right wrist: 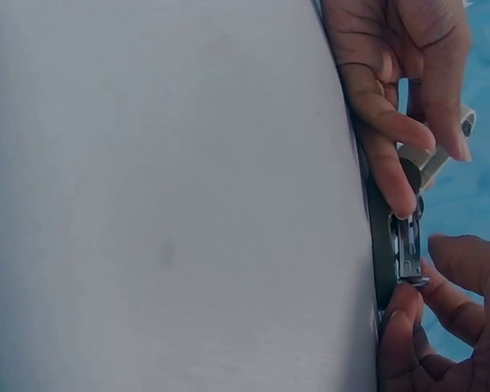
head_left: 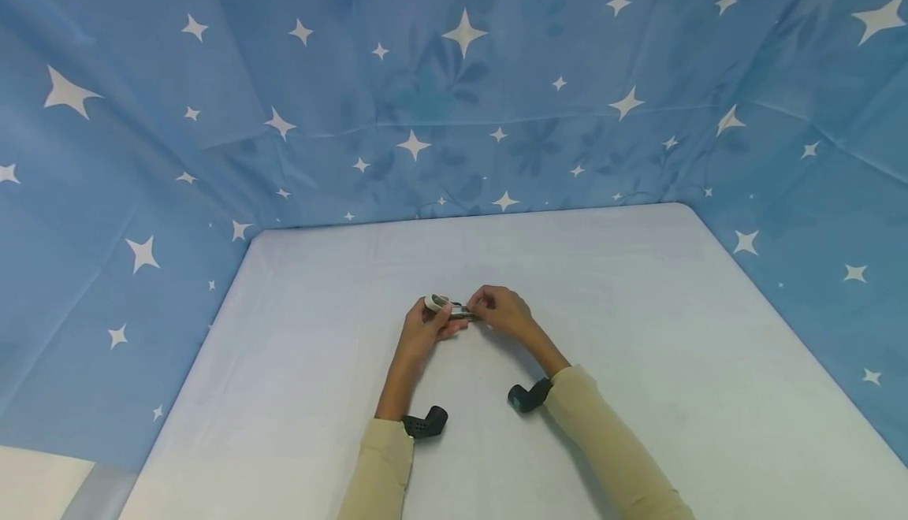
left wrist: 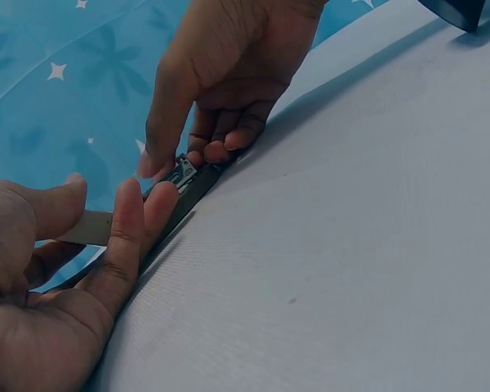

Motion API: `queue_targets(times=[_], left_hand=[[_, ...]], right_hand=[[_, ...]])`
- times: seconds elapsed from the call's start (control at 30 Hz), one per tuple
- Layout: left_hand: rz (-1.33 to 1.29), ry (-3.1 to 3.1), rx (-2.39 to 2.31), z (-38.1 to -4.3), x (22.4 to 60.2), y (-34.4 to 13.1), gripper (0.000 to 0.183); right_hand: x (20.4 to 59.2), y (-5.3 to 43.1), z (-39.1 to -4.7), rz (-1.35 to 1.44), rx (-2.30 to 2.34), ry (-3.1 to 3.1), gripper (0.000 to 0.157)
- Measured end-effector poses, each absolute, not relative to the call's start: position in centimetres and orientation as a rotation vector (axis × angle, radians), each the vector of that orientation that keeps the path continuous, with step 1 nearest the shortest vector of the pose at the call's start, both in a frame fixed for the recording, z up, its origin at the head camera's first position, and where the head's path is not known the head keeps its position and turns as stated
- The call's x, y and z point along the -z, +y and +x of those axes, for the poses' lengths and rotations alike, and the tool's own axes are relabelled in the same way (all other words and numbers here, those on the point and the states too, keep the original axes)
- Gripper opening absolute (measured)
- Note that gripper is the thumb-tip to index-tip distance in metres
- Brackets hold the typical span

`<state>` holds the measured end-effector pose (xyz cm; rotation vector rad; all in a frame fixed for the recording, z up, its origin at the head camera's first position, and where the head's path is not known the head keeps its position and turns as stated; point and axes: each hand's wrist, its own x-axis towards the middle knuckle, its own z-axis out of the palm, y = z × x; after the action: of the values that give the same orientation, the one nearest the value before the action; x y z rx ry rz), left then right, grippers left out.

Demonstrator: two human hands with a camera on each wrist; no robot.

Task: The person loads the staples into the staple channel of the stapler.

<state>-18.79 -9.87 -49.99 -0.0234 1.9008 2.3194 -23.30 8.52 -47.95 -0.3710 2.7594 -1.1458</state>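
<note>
A small stapler [head_left: 460, 311] is held low over the white table by both hands, its top lifted away from its base. My left hand [head_left: 422, 331] grips its rear part, the thumb against the pale raised cover [left wrist: 90, 228] and the fingers along the dark base [right wrist: 382, 245]. The silver staple channel [right wrist: 408, 253] lies exposed between the two hands. At the front end, my right hand [head_left: 502, 311] pinches with its fingertips around the tip of the stapler. The fingers partly hide the hinge and the channel.
The table [head_left: 638, 331] has a white cover. Blue curtains [head_left: 340, 79] with white stars hang along its back and sides. A black wrist camera [head_left: 427, 423] sits on the left forearm, another black camera [head_left: 528, 395] on the right one.
</note>
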Motion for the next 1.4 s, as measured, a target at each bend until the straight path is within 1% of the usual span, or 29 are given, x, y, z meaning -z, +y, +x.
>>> queue_targets(times=[0.23,0.37,0.53,0.7,0.83,0.97,1.1,1.27,1.4], left_hand=[[-0.008,1.902,-2.301,-18.7,50.3,-10.1,0.047],[-0.045,1.883,-2.295,-18.4,50.6,-10.3,0.048],[-0.048,1.870,-2.275,-18.1,50.7,-10.5,0.052],[-0.055,1.787,-2.309,-18.0,50.4,-10.7,0.067],[-0.043,1.718,-2.357,-18.1,50.2,-10.9,0.074],[-0.021,1.721,-2.374,-18.2,50.2,-10.8,0.069],[-0.022,1.835,-2.347,-18.1,50.1,-10.7,0.061],[-0.039,2.119,-2.181,-18.1,49.7,-10.9,0.044],[0.004,2.297,-2.041,-18.6,49.5,-11.0,0.039]], right_hand=[[48.3,9.2,-23.3,-0.263,1.370,2.559,0.021],[48.6,9.6,-22.9,-0.183,1.475,2.484,0.023],[49.2,10.1,-22.3,-0.156,1.536,2.388,0.024],[49.2,10.6,-22.0,-0.154,1.633,2.189,0.028],[49.1,10.9,-22.2,-0.193,1.674,2.088,0.030],[49.0,11.0,-22.4,-0.236,1.639,2.104,0.033],[49.0,10.8,-22.4,-0.268,1.567,2.201,0.033],[48.8,10.9,-22.6,-0.287,1.557,2.239,0.033],[48.5,11.0,-22.8,-0.293,1.571,2.247,0.032]])
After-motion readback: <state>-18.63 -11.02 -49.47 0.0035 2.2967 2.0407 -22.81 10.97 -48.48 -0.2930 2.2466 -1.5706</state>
